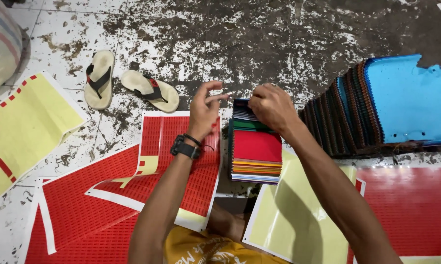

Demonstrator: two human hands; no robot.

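Sorting a stack of coloured swatches (256, 151) on a stained floor (259, 39).

Lying at centre frame, long axis running from 12 to 6 o'clock, far end pointing to 12. Topped by a red sheet, with green and dark layers fanned open at the far end and orange, yellow and pale edges showing at the near end. Pinched at that far end by the right hand (273, 106), fingers closed on the top layers. Hovering just at 9 o'clock of it, the left hand (204, 108), half open, holding nothing visible, black watch on the wrist. Worn white tile blotched with dark grime underneath. Red and yellow printed sheets (176, 146) spread around; two sandals (127, 85) at 10 o'clock; blue-topped row of fabric swatches (401, 102) at 2 o'clock.
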